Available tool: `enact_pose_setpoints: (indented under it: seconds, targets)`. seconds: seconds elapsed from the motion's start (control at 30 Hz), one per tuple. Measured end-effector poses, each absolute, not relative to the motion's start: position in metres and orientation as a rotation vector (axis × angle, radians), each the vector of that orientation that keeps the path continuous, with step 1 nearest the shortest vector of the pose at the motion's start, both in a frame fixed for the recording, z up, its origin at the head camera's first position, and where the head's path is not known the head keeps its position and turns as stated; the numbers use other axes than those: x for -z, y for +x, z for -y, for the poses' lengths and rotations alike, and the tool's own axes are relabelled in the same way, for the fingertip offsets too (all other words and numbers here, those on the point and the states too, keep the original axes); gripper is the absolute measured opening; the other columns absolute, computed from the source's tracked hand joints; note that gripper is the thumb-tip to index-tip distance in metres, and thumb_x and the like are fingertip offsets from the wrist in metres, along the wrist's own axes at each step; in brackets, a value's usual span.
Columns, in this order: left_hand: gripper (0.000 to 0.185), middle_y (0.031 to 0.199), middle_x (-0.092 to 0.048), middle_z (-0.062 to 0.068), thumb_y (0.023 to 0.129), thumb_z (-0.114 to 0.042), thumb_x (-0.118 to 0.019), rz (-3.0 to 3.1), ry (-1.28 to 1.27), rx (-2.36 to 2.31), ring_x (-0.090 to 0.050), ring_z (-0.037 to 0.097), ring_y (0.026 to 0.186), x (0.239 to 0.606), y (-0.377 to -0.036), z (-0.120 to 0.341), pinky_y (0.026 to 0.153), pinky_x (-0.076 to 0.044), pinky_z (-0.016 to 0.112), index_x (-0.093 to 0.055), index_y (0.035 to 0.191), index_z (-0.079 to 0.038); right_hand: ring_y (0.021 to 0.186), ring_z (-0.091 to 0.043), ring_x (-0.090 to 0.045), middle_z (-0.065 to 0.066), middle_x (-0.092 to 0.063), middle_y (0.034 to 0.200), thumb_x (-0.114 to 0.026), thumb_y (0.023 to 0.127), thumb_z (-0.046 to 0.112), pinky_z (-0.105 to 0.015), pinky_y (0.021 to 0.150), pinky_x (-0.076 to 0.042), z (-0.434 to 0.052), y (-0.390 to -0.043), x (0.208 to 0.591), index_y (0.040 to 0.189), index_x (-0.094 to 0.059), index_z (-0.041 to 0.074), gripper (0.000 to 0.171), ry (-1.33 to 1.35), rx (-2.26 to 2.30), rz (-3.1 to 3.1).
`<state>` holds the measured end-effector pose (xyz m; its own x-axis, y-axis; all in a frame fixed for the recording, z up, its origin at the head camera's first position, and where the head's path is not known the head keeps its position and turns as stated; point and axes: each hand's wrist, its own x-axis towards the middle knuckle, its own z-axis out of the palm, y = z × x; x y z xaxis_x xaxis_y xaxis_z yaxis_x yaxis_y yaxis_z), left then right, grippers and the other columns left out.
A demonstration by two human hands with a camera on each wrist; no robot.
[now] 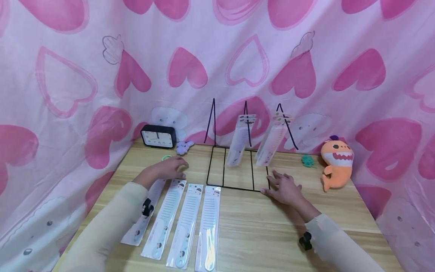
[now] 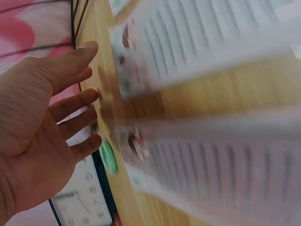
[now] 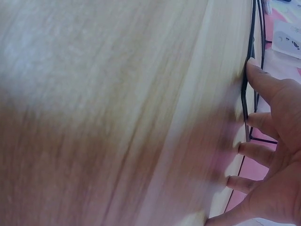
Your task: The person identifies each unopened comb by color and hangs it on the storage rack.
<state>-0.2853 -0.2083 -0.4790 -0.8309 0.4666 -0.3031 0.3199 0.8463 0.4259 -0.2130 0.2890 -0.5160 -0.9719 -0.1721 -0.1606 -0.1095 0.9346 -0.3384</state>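
Several packaged combs [image 1: 187, 223] lie side by side on the wooden table [image 1: 258, 230], blurred in the left wrist view [image 2: 207, 165]. My left hand [image 1: 168, 168] hovers open over the top ends of the leftmost packs, its fingers [image 2: 70, 117] spread and holding nothing. A black wire rack [image 1: 234, 166] stands behind, with two comb packs [image 1: 239, 139] [image 1: 272, 141] hanging on its prongs. Flat on the table lies my right hand [image 1: 283, 187], open at the rack's front right corner, with a fingertip [image 3: 256, 70] touching the black wire [image 3: 249, 56].
A black alarm clock [image 1: 158, 136] and a small purple plush [image 1: 184, 147] stand at the back left, with a green hair tie [image 1: 166, 157] near them. An orange shark plush [image 1: 336, 161] and a teal hair tie [image 1: 307, 161] sit at the right. Pink heart cloth [image 1: 217, 56] encloses the table.
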Motion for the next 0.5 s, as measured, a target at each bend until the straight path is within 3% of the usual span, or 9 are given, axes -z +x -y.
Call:
enact_pose_setpoints:
  seconds: [0.17,0.5]
  targets:
    - [0.050,0.158,-0.055,0.023,0.101,-0.023,-0.082,-2.646,0.545,-0.515,-0.053,0.045,0.148,0.478,-0.282,0.230,0.128,-0.043,0.064,-0.068,0.147,-0.008,0.156,-0.067,-0.030,-0.020,-0.035,0.180,-0.072,0.101,0.066,-0.105,0.102,-0.018,-0.292,-0.213,0.516,0.163,-0.056,0.017,0.081,-0.230,0.491,-2.917]
    - [0.055,0.160,-0.052,0.028,0.096,-0.018,-0.084,-2.661,0.389,-0.550,-0.052,0.049,0.148,0.475,-0.263,0.265,0.127,-0.042,0.069,-0.068,0.147,-0.007,0.157,-0.066,-0.030,-0.020,-0.034,0.180,-0.071,0.101,0.067,-0.105,0.103,-0.018,-0.290,-0.216,0.518,0.163,-0.056,0.017,0.081,-0.211,0.472,-2.903]
